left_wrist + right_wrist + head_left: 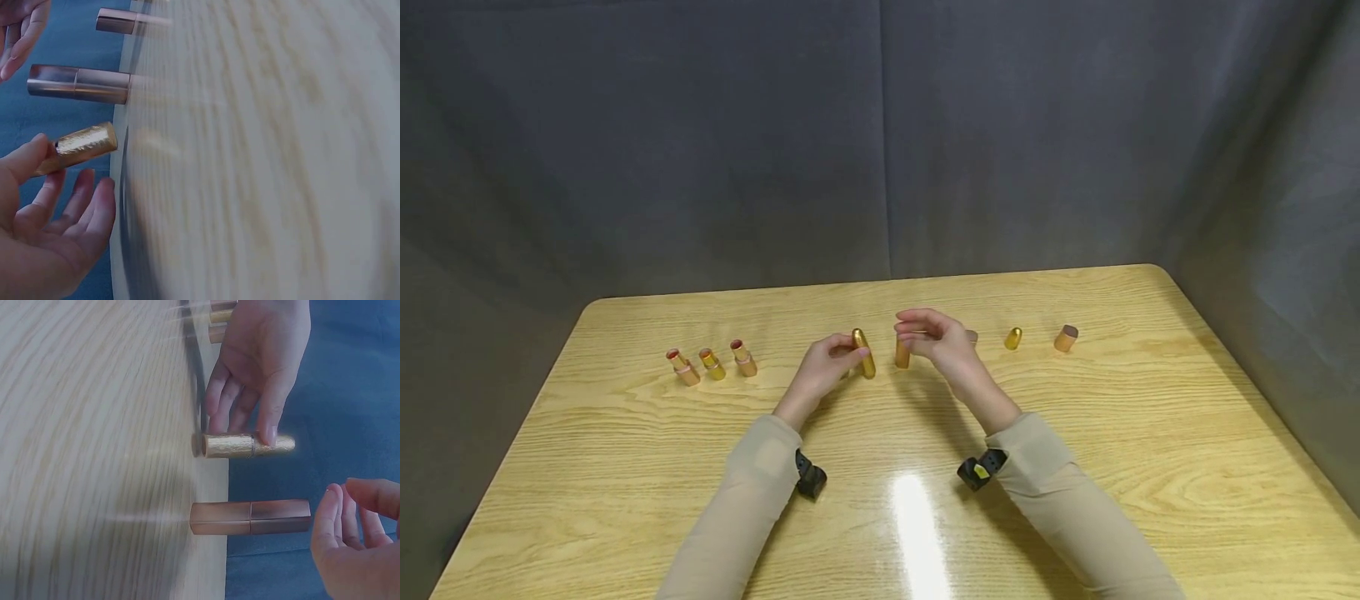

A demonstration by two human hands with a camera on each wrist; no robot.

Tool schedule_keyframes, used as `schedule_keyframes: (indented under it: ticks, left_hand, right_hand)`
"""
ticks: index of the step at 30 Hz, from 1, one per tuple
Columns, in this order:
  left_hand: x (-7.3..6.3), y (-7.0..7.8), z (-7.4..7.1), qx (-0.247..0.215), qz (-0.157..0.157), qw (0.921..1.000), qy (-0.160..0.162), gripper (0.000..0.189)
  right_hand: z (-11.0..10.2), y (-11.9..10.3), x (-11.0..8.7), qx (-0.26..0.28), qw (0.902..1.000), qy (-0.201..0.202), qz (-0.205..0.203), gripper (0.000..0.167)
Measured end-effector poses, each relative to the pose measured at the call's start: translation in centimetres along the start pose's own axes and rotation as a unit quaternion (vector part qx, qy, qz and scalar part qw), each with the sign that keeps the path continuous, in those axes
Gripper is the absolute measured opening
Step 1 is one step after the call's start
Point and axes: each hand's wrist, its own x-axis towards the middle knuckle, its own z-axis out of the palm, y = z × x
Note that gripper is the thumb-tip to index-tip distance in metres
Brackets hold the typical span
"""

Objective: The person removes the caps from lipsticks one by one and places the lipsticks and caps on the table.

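My left hand (827, 371) pinches a gold lipstick tube (867, 357) between thumb and fingers, tilted and low over the table. In the right wrist view the left thumb lies on the upper part of this gold tube (231, 445), above its seam. Just right of it a capped rose-gold lipstick tube (902, 354) stands upright on the table. My right hand (942, 346) hovers by its top with loosely bent fingers, partly covering it in the head view. The right wrist view shows the right fingertips (334, 490) apart from the rose-gold tube (250, 517).
Three uncapped lipsticks stand at the left: a rose-gold one (683, 367), a gold one (712, 364) and another rose-gold one (744, 358). Rightward stand a gold cap (1013, 338) and a rose-gold cap (1065, 338). Another rose-gold piece (972, 336) is partly hidden behind my right hand.
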Motion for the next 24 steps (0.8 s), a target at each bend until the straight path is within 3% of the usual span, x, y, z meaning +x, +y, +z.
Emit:
schedule_keyframes:
  ticks: [9,16,24]
  left_hand:
    - [-0.5,-0.1,-1.5,-0.085,-0.028,0.9957,-0.022,0.041]
    - [-1.1,0.0,-2.7,-0.093,-0.021,0.9951,-0.024,0.043]
    - [-1.7,0.2,-3.4,-0.067,0.004,0.9969,-0.042,0.043]
  right_hand:
    - [1.4,0.1,0.5,-0.001,0.9999,-0.012,0.003,0.04]
    - [2.7,0.1,0.8,0.005,0.9995,-0.029,0.009,0.042]
    - [4.1,0.4,1.2,0.023,0.9993,-0.027,0.01,0.043]
